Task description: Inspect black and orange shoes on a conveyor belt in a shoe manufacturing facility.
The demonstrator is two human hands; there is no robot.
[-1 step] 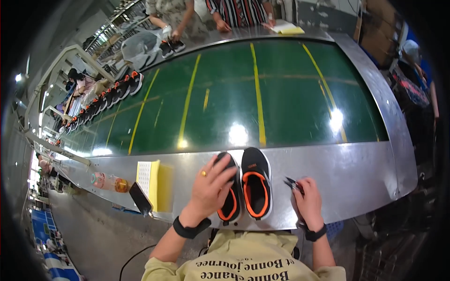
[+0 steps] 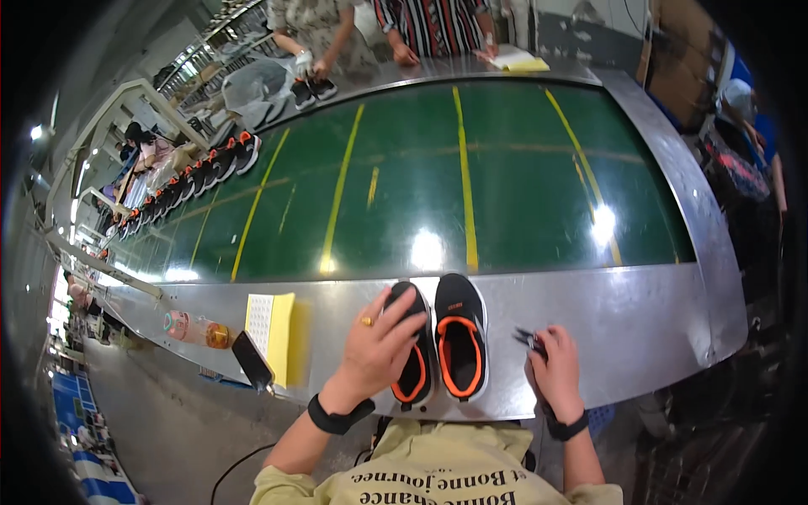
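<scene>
A pair of black slip-on sneakers with orange linings stands side by side on the metal table edge in front of me, toes pointing away. My left hand (image 2: 376, 347) lies over the left sneaker (image 2: 412, 379), its fingers spread across the upper and hiding part of it; the thumb is not clear. The right sneaker (image 2: 460, 353) is untouched, its opening facing up. To the right of the pair, my right hand (image 2: 555, 370) is closed around small dark thread snips (image 2: 528, 338). Their two pointed tips stick out apart toward the shoes, a little above the table.
Beyond the metal ledge (image 2: 623, 328) runs a green conveyor belt (image 2: 396, 202) with yellow lines. A row of sneakers (image 2: 202, 172) stands at its far left. A phone (image 2: 252, 360), yellow pad (image 2: 284, 337) and bottle (image 2: 195, 328) lie left. Two people work across the belt.
</scene>
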